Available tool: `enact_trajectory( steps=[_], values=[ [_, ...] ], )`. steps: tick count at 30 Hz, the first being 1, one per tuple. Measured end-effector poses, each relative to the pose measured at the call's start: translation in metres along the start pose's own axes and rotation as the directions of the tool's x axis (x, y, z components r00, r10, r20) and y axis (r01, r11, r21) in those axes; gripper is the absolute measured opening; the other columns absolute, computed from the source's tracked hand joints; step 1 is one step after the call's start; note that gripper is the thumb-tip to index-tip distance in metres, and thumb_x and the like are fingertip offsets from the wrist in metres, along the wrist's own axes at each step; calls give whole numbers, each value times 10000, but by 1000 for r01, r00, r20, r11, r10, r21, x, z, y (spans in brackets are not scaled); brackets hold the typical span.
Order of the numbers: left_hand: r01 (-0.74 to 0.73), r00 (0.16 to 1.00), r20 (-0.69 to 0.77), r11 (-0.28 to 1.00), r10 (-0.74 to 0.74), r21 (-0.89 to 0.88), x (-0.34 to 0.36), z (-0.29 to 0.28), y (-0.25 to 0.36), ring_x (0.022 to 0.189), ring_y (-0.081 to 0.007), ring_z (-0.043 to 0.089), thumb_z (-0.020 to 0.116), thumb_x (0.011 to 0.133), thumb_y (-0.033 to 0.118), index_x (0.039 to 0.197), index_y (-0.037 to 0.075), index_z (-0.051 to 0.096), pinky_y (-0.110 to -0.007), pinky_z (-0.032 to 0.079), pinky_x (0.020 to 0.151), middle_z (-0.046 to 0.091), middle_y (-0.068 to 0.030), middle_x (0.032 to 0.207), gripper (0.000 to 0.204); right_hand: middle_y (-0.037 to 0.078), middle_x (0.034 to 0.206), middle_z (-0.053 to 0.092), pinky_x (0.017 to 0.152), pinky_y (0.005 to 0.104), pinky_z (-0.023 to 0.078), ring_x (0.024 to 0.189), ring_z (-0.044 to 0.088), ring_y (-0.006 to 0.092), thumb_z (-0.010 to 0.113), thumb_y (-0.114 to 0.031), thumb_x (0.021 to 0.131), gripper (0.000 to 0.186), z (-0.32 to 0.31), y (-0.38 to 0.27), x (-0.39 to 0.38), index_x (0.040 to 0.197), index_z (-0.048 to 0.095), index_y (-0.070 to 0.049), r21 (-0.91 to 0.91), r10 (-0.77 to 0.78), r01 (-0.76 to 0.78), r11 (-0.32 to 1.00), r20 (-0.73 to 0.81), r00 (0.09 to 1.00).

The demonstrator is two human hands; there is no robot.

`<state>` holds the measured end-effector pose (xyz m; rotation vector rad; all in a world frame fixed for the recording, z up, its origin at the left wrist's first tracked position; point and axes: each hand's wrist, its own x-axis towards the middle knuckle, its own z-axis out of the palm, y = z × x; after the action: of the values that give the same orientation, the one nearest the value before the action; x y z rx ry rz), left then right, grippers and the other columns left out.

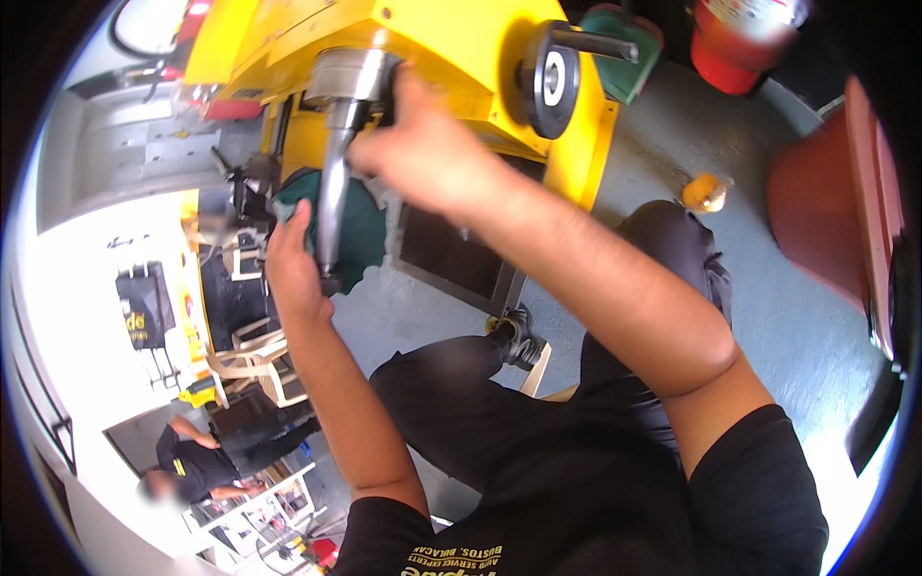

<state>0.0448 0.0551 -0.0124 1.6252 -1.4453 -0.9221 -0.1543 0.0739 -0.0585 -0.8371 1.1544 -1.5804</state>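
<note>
A shiny metal shaft (333, 202) hangs down from a round metal collar (351, 77) on a yellow machine (442, 48). My left hand (293, 264) is beside the shaft's lower end, closed on a dark green cloth (360, 235) that spreads behind the shaft. Its fingertips are hidden by the cloth. Up by the collar is my right hand (418, 149), slightly blurred. One finger stretches toward the collar and the thumb side reaches the shaft, with the digits apart and no object visible in them. Whether it touches the metal I cannot tell.
A black handwheel (552, 82) juts from the machine's right side. On the grey floor lies a small orange-yellow object (706, 192). Red containers (816, 192) stand at the right. Pale plastic chairs (254, 365) and another person (202, 461) are at the left.
</note>
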Motion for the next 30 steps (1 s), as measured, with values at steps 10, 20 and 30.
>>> enact_trajectory(
  steps=[10, 20, 30],
  values=[
    [-178, 977, 139, 976, 160, 129, 12, 15, 0, 779, -183, 634, 643, 967, 333, 1038, -2, 708, -345, 483, 708, 704, -87, 867, 349, 209, 1482, 464, 1038, 319, 441, 1174, 548, 236, 632, -96, 828, 889, -4, -10, -25, 1593, 217, 83, 143, 2, -11, 990, 61, 998],
    [-56, 988, 145, 995, 43, 86, -1, 11, -6, 726, -198, 620, 608, 992, 316, 1036, 9, 696, -372, 473, 683, 679, -105, 825, 322, 184, 1543, 419, 1091, 331, 397, 1251, 511, 228, 595, -91, 854, 821, 2, 2, -33, 1594, 268, 48, -83, -110, 107, 991, -32, 993],
    [3, 987, 160, 992, 17, -127, -4, -6, 20, 847, -133, 671, 653, 989, 290, 1179, 35, 713, -286, 518, 778, 725, -49, 997, 324, 339, 1574, 319, 1217, 392, 277, 1481, 325, 368, 708, -132, 802, 999, 11, -3, -15, 1564, 131, 155, -89, -149, 153, 984, 52, 988]
  ],
)
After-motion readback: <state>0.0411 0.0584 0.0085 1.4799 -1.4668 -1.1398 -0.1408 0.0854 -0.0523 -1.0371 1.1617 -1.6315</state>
